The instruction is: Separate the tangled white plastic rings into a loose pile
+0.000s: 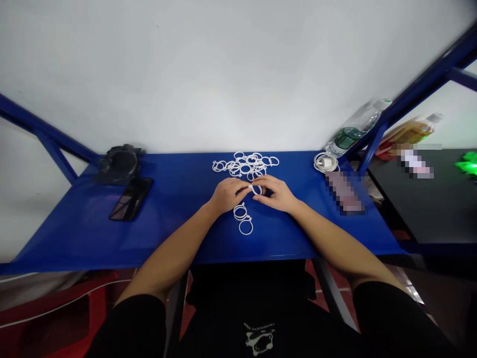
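Between my two hands is a white plastic ring, of the kind that looks like a curtain ring with a small knob. My left hand pinches the knob end with thumb and fingertips. The fingers of my right hand curl around the ring's other side and partly cover it. Just beyond my hands lies a loose pile of similar white rings, overlapping one another. Closer to me, below my left hand, a few more rings lie flat on the blue tabletop.
A black crumpled bag and a dark phone lie at left. On the right are a coiled white cable, a blurred-out item and a tilted clear bottle. Blue metal posts flank the table; a wall stands behind.
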Motion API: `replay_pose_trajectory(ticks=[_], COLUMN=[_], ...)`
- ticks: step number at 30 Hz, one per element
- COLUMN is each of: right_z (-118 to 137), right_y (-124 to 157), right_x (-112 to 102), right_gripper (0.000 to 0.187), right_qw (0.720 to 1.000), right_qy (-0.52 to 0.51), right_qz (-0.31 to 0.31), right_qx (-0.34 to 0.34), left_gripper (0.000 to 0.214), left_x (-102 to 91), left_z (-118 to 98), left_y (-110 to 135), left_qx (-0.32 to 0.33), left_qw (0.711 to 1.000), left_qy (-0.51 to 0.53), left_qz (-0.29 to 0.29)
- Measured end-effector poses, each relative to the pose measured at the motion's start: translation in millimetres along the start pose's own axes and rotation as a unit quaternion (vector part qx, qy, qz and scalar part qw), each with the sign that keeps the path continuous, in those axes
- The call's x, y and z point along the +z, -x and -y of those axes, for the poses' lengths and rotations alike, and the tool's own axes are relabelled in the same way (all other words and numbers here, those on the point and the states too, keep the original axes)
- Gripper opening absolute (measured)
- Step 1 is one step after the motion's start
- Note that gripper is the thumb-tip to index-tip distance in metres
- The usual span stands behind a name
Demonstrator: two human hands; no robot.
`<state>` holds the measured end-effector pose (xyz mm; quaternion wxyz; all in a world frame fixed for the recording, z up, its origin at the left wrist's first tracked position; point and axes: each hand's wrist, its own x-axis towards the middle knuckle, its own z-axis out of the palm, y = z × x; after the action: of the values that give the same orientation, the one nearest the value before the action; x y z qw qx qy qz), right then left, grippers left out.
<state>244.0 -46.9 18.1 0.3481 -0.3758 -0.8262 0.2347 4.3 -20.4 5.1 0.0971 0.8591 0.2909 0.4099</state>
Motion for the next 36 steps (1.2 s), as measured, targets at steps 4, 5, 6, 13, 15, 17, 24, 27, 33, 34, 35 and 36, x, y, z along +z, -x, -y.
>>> replay_pose_trajectory(ticks=[4, 5, 6, 13, 15, 17, 24, 27, 33, 34, 35, 36], right_z=[5.1, 5.9, 6.5, 5.9, 6.0, 6.4, 6.8, -2.1, -53.9, -62.8, -70.3, -75.9], right_y=[-1.9, -2.3, -2.6, -4.7, -5.5, -5.8, -3.7, -3.8, -5.1, -5.6, -6.4, -7.4], right_x=[-2.2, -2.3, -2.1, 1.8, 2.6, 3.5, 6.1, -1.5, -30.0, -32.2, -33.0, -32.5], right_gripper=[0.031, 0.03, 0.03, 0.025, 0.023, 0.021, 0.024, 0.031, 0.03, 0.032, 0.034, 0.037], right_qw=[0.999, 0.999, 0.999, 0.997, 0.996, 0.996, 0.995, 0.997, 0.985, 0.982, 0.979, 0.977], right_qy=[-0.029, -0.032, -0.034, -0.075, -0.084, -0.084, -0.09, -0.045, 0.098, 0.119, 0.137, 0.15], right_qz=[0.0, -0.003, -0.006, -0.016, -0.027, -0.03, -0.04, -0.056, -0.105, -0.098, -0.089, -0.079], right_qx=[-0.017, -0.017, -0.016, -0.003, 0.0, 0.0, 0.019, 0.022, 0.092, 0.107, 0.119, 0.127], left_gripper=[0.019, 0.018, 0.018, 0.015, 0.017, 0.019, 0.017, 0.014, 0.011, 0.012, 0.012, 0.011], left_x=[-0.8, -0.9, -1.1, -2.3, -1.7, -1.0, -3.2, -6.9, -11.5, -11.3, -11.0, -10.7], left_z=[-4.0, -4.9, -5.6, -7.9, -8.3, -8.9, -10.5, -8.8, -9.1, -9.5, -9.9, -10.1], left_y=[-0.9, -1.2, -1.5, -3.2, -3.2, -3.3, -5.4, -5.5, -7.3, -7.5, -7.5, -7.3], left_qx=[-0.013, -0.013, -0.011, 0.022, 0.03, 0.041, 0.067, 0.063, 0.054, 0.054, 0.053, 0.051], left_qw=[1.0, 1.0, 1.0, 1.0, 1.0, 0.999, 0.997, 0.998, 0.997, 0.996, 0.996, 0.996], left_qy=[0.018, 0.02, 0.021, 0.005, 0.0, -0.009, -0.022, -0.024, 0.028, 0.041, 0.051, 0.057], left_qz=[-0.011, -0.014, -0.015, -0.005, -0.001, 0.001, 0.015, 0.015, 0.051, 0.05, 0.049, 0.05])
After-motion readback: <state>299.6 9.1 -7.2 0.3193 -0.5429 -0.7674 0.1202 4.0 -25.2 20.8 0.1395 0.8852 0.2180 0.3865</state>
